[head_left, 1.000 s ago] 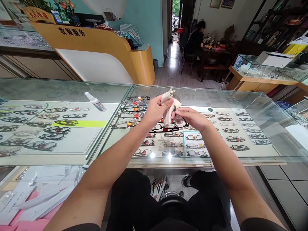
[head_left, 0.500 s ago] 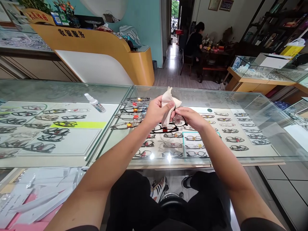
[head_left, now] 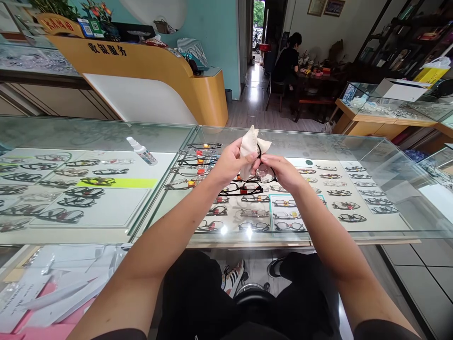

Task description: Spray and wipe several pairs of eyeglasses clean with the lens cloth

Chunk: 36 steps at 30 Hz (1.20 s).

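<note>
A cream cleaning cloth [head_left: 249,140] with a zigzag edge is pinched in my left hand [head_left: 231,163], folded around part of a pair of dark-rimmed glasses [head_left: 272,175]. My right hand [head_left: 282,171] grips the frame of these glasses from the right, its fingertips close to the left ones. One lens shows below my right fingers; the cloth and fingers hide much of the rest. Both hands are held above the glass display case [head_left: 354,141]. Beneath them lie black glasses [head_left: 244,190] with a red tag, among rows of other eyeglasses.
A white spray bottle [head_left: 141,151] stands on the left counter, beyond a yellow-green strip [head_left: 138,183]. Papers and plastic bags [head_left: 63,288] lie at lower left. A person [head_left: 287,61] sits at a table in the back. An orange-yellow cashier desk [head_left: 212,94] stands across the aisle.
The cloth and glasses have shifted slightly up and right, and the dark rim now shows against the cloth. Both hands keep their hold.
</note>
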### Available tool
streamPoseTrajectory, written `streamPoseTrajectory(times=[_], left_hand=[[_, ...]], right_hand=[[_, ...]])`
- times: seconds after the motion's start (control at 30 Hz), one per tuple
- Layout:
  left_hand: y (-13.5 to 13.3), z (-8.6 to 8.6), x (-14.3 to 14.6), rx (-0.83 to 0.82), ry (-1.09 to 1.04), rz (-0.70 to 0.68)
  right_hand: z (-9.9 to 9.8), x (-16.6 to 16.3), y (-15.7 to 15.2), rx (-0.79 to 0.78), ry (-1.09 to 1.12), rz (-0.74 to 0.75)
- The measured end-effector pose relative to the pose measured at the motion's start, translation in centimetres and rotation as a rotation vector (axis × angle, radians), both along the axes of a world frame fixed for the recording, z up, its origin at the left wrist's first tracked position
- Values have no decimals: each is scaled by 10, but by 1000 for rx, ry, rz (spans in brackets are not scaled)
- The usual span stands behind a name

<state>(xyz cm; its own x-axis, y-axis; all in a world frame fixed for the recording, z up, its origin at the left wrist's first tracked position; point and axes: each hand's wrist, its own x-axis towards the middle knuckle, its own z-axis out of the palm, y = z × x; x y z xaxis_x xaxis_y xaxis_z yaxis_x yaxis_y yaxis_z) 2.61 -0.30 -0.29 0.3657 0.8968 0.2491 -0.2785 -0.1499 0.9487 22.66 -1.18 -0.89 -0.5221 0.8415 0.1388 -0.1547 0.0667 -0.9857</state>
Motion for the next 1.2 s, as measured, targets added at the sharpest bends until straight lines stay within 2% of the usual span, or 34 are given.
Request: streamPoseTrajectory(times=[0.27, 0.43, 0.53, 0.63, 0.73, 0.87, 0.97, 1.1, 1.2], left_hand=[[-8, -5, 11, -20, -44, 220], [6, -9, 7, -92, -123, 94], [15, -9, 2, -127, -191, 113], [25, -5, -13, -160, -210, 163], [35, 0, -35, -269, -77, 131], [40, 8, -58, -358, 123, 107], [37, 13, -64, -368, 222, 91], [35, 14, -69, -408, 347, -20], [39, 9, -73, -441, 356, -122]], right_hand=[[-4, -14, -8, 99, -87, 36], [-8, -12, -2, 53, 51, -41], [-2, -1, 1, 77, 109, -100], [10, 15, 0, 240, 14, -219], [17, 25, -3, 568, -318, -366], [11, 18, -5, 937, -793, -451], [2, 7, -7, 1095, -1009, -469], [-5, 3, -9, 1245, -1089, -486], [-6, 4, -10, 1301, -1134, -471]])
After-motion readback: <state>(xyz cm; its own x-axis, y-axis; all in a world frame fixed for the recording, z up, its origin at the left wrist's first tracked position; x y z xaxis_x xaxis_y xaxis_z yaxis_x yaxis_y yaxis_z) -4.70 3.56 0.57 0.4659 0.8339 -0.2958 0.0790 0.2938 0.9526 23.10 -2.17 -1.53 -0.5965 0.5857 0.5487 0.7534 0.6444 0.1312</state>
